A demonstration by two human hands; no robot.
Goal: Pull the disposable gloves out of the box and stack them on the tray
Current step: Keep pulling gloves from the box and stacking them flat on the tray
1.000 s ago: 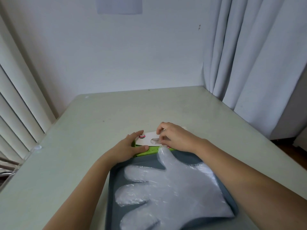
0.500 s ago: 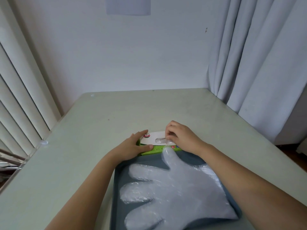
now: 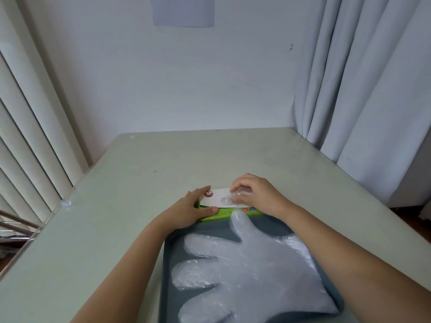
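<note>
A flat white and green glove box (image 3: 215, 198) lies on the table just beyond a dark grey tray (image 3: 170, 248). My left hand (image 3: 190, 209) grips the box's left end, thumb on its near green side. My right hand (image 3: 253, 194) is over the box's opening, its curled fingertips pinching a clear plastic glove (image 3: 235, 197) that sticks out of the slot. Clear disposable gloves (image 3: 247, 273) lie spread flat on the tray, fingers pointing left, thumb reaching up to the box.
The pale green table (image 3: 140, 183) runs to a white wall at the back. Vertical blinds (image 3: 28, 141) hang along the left edge, and grey curtains (image 3: 363, 89) hang at the right. A paper sheet (image 3: 183, 10) is stuck on the wall.
The view has tilted up a little. My right fingers have lifted a bit of clear glove out of the box's slot. My left hand stays on the box.
</note>
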